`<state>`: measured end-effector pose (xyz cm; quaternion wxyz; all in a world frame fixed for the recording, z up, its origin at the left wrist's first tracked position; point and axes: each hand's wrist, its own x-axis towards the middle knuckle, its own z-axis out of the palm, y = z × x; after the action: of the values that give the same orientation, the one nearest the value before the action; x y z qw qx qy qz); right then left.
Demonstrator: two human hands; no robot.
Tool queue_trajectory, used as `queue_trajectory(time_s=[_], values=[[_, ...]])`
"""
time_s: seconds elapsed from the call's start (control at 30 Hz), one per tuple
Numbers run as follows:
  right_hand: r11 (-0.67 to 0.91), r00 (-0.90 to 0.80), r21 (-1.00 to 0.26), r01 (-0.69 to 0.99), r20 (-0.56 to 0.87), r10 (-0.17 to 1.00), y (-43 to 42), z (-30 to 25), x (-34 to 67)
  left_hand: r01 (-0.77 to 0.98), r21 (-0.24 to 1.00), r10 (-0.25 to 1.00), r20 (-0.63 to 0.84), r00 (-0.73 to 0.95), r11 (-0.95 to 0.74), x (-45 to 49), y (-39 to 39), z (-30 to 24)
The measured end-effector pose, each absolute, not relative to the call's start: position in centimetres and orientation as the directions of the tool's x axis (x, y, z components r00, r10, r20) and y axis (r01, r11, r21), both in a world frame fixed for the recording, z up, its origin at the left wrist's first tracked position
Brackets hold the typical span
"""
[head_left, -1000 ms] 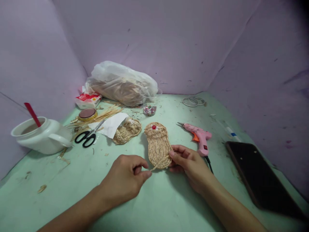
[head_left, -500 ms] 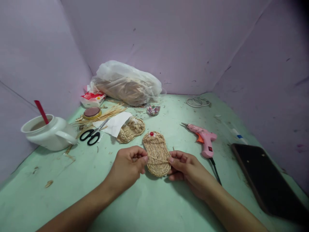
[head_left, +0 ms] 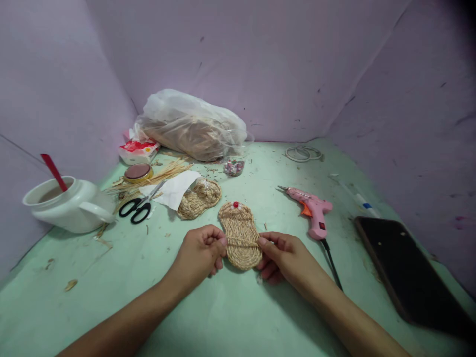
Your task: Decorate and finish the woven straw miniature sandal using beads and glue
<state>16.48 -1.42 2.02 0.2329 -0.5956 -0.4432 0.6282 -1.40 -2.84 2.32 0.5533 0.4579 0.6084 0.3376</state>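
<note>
A small woven straw sandal sole (head_left: 240, 233) with a red bead at its toe lies on the green table (head_left: 238, 317). My left hand (head_left: 199, 255) is closed at its left edge, pinching one end of a thin straw strand (head_left: 241, 241) that runs across the sole. My right hand (head_left: 286, 258) is closed at the right edge, pinching the strand's other end. A second woven sole (head_left: 199, 198) lies behind, partly under a white paper (head_left: 174, 188).
Black scissors (head_left: 134, 208), loose straw (head_left: 159, 173), a round tin (head_left: 137, 172) and a white pot (head_left: 69, 206) with a red stick are at the left. A plastic bag (head_left: 191, 126) sits at the back. A pink glue gun (head_left: 310, 208) and a dark phone (head_left: 405, 272) lie at the right.
My left hand rose from the sole's heel to its left edge, drawing the strand across the sole. The right hand shifted slightly to the right edge.
</note>
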Motion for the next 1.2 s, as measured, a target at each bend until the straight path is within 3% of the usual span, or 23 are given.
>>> queue_trajectory(time_s=[0.13,0.23,0.4,0.63,0.73,0.87,0.97,1.03,1.1,1.2], values=[[-0.164,-0.154,-0.835,0.525,-0.283,0.947,-0.8,1.7,18.3,0.2,0.915,0.932,-0.362,0.029,0.35,-1.4,-2.9,2.2],[-0.065,-0.149,-0.805,0.59,-0.188,0.971,-0.4,1.6,19.3,0.213,0.914,0.934,-0.358,0.025,0.345,-1.4,-2.9,2.1],[-0.093,-0.246,-0.858,0.506,-0.247,0.937,-0.5,1.3,18.8,0.214,0.919,0.938,-0.345,0.024,0.332,-1.3,-2.8,1.9],[-0.236,-0.184,-0.91,0.34,-0.311,0.932,-0.9,1.5,17.7,0.196,0.922,0.94,-0.341,0.001,0.334,-1.0,-2.9,2.0],[-0.244,-0.168,-0.927,0.285,-0.299,0.939,-1.0,1.5,17.5,0.307,0.904,0.952,-0.306,-0.022,0.298,-1.3,-2.8,2.1],[-0.187,-0.181,-0.926,0.329,-0.256,0.95,-1.3,1.3,17.2,0.603,0.786,0.989,-0.145,-0.03,0.134,-1.9,-3.3,2.9],[-0.113,-0.188,-0.898,0.425,-0.21,0.959,-1.6,1.1,17.2,0.799,0.583,0.981,0.189,0.043,-0.147,-1.6,-3.9,4.1],[-0.086,-0.19,-0.896,0.436,-0.186,0.964,-1.7,1.2,17.2,0.823,0.418,0.894,0.388,0.222,-0.386,-0.8,-3.9,4.5],[-0.072,-0.196,-0.918,0.389,-0.159,0.968,-1.7,1.4,17.2,0.789,0.34,0.844,0.375,0.384,-0.511,0.3,-3.6,4.6],[-0.059,-0.231,-0.968,0.245,-0.118,0.966,-1.8,2.2,17.0,0.761,0.461,0.889,0.214,0.404,-0.457,1.4,-2.7,4.0]])
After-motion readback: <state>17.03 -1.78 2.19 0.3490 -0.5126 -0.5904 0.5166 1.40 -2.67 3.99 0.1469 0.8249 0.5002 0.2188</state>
